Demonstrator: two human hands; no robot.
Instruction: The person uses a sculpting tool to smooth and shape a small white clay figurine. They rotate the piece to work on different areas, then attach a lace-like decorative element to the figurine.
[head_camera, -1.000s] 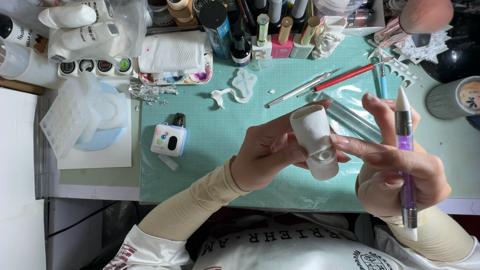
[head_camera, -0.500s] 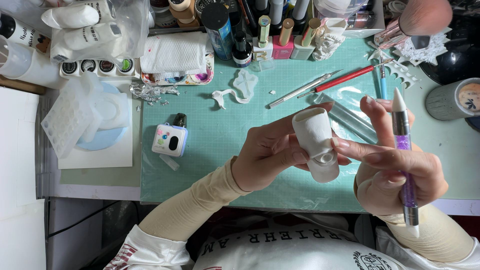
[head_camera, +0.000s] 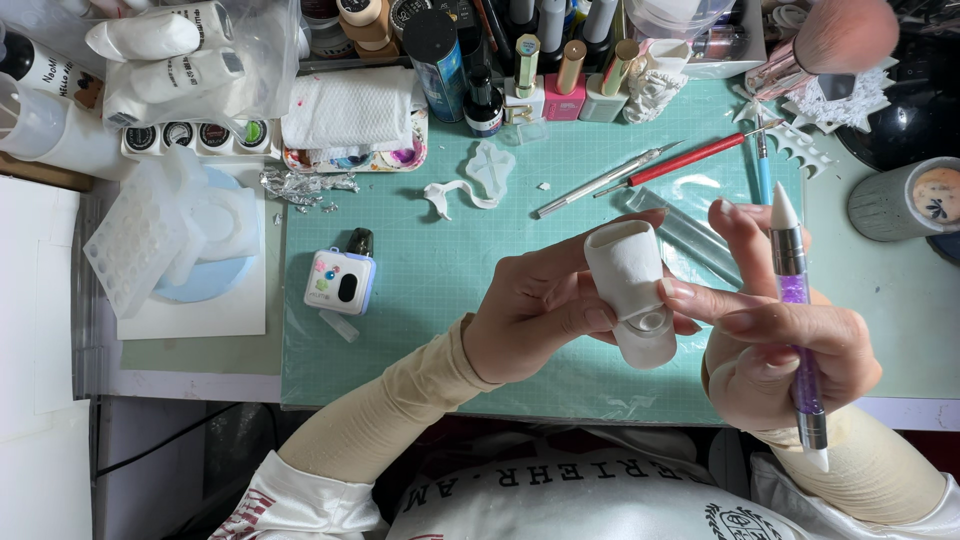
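Note:
My left hand (head_camera: 545, 310) grips a small white rounded case (head_camera: 632, 290), held upright above the green cutting mat (head_camera: 420, 350). My right hand (head_camera: 785, 345) holds a purple pen-shaped tool with white tips (head_camera: 797, 305) along the palm. Its index finger reaches left and touches the round spot on the lower part of the white case. Both forearms wear cream sleeves.
A small white and lilac device (head_camera: 340, 282) lies on the mat at left. White silicone moulds (head_camera: 165, 235) sit further left. Bottles (head_camera: 520, 80), a paint palette with tissue (head_camera: 350, 125), metal tools (head_camera: 605, 180), a red pencil (head_camera: 690, 158) and a grey cup (head_camera: 905, 200) line the back and right.
The hands and the white case have barely shifted. My right index finger has pressed closer onto the case's lower part.

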